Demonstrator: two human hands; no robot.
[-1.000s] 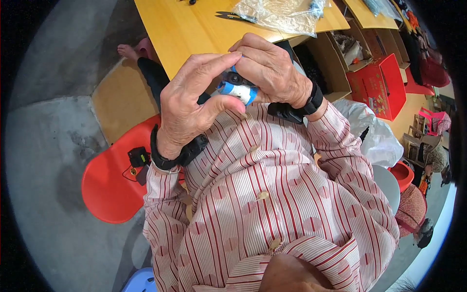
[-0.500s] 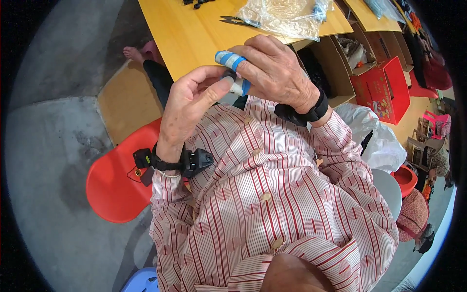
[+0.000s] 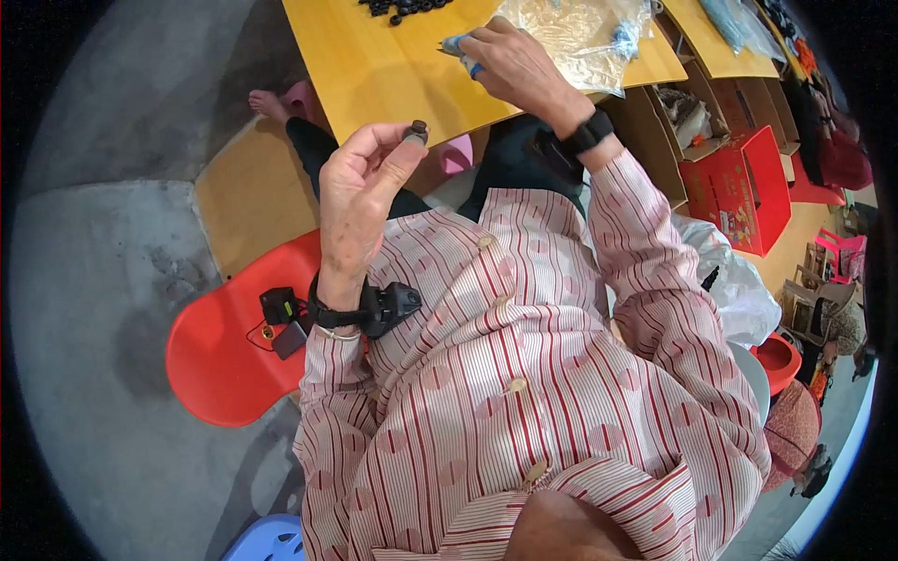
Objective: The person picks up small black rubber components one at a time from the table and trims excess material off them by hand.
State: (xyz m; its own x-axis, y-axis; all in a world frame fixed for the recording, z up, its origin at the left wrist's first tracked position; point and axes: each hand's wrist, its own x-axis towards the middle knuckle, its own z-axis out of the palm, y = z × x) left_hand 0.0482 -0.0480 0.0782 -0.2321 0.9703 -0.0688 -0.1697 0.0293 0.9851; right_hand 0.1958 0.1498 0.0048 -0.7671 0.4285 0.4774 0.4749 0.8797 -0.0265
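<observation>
Here we pinch a small dark cap [image 3: 418, 128] between left hand [image 3: 360, 196] thumb and forefinger near the yellow table [image 3: 374, 65] edge. Our right hand [image 3: 510, 61], fingers curled, grips a blue tube [image 3: 460, 47] farther out by the clear bag [image 3: 571, 37]; we judge it mid-assembly, next needing both brought together.

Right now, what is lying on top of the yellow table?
On the yellow table lie a heap of small black parts and a clear plastic bag. The right hand rests there holding a light blue piece. What the bag contains is unclear.
</observation>
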